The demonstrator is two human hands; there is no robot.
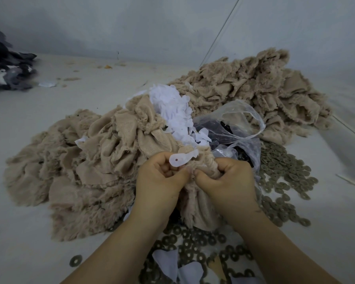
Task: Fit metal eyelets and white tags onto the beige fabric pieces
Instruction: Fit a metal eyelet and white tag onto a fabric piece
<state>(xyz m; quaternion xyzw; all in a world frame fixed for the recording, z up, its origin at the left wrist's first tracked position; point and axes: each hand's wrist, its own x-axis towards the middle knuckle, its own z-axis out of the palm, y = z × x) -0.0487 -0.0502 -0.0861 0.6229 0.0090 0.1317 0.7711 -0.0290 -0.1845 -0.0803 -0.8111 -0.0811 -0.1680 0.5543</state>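
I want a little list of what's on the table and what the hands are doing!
left hand: pinches the fabric piece, with a white tag at its fingers
right hand: grips the same fabric piece
fabric piles: beige, one left, one behind on the right
tag heap: white, between the piles
bag: clear plastic, open, dark bits inside
rings: many, spread right and near the arms
dark cloth: far left

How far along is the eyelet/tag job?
Done, seemingly: left fabric pile, one tag poking out. In hand: both hands, left and right, pinch a beige piece with a white tag. Left: rear pile, loose rings, spare tags.
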